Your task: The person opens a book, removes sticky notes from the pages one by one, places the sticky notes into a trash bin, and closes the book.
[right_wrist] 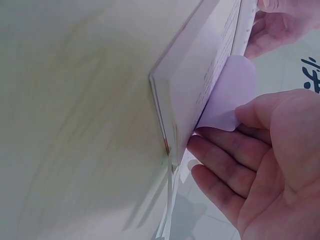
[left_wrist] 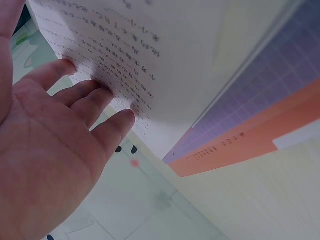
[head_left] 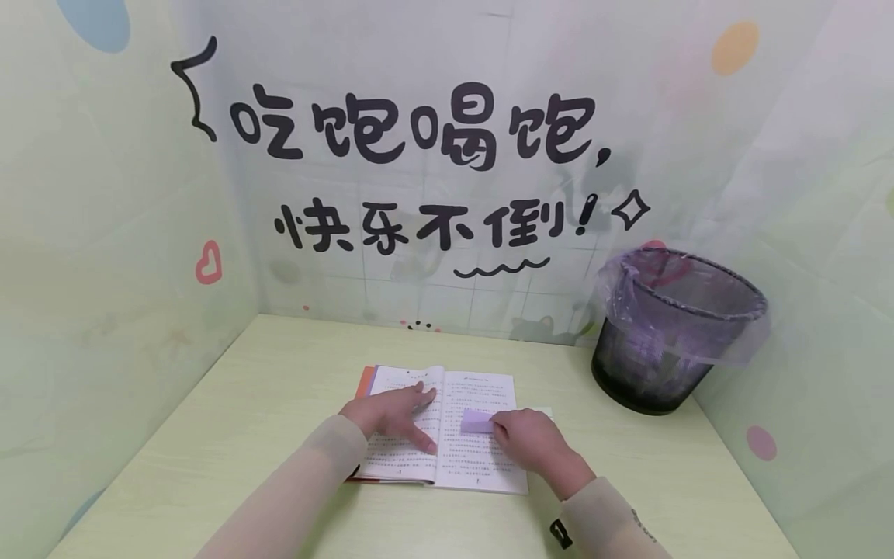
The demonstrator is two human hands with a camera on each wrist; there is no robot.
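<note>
An open book with printed pages lies on the table. My left hand rests on its left page with fingers spread, and in the left wrist view the fingertips touch the paper. My right hand is over the right page, pinching a light purple paper slip between thumb and fingers. In the right wrist view the slip has a rounded end and lies close along the page. An orange cover edge and a purple gridded sheet stick out past the left page.
A black wastebasket with a translucent purple liner stands at the back right of the table. Fabric walls enclose the back and sides. Thin pale strips project from the book's edge in the right wrist view.
</note>
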